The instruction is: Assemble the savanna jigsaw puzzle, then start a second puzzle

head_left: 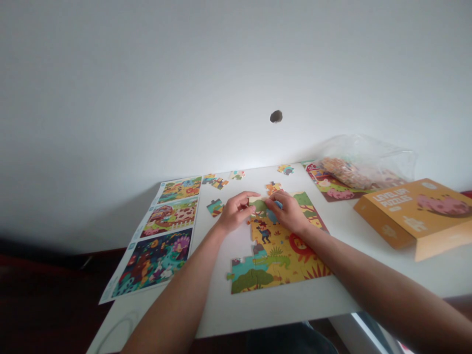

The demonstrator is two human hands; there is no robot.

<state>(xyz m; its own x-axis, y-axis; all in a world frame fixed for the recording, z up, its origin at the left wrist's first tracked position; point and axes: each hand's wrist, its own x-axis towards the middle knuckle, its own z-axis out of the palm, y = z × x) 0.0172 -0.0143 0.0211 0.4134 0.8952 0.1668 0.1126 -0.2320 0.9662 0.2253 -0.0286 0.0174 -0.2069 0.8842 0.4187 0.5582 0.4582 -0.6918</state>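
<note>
A partly assembled jigsaw puzzle (278,255) with a lion, a crocodile and a walking figure lies on the white table. At its upper left corner, my left hand (235,212) pinches a puzzle piece (257,202) with a green treetop between thumb and index finger. My right hand (287,211) rests over the top edge of the puzzle, its fingers closed at the right side of the same piece. It covers part of a blue animal there. Just beyond my right hand is a loose giraffe-patterned piece (273,187). Left of my left hand lies a loose teal piece (215,207).
On the left lies a reference sheet (147,223) with three pictures. Several loose pieces (220,183) and another piece (285,169) lie near the wall. To the right are a clear bag of pieces (346,172), a farm picture card (332,192) and an orange puzzle box (391,211).
</note>
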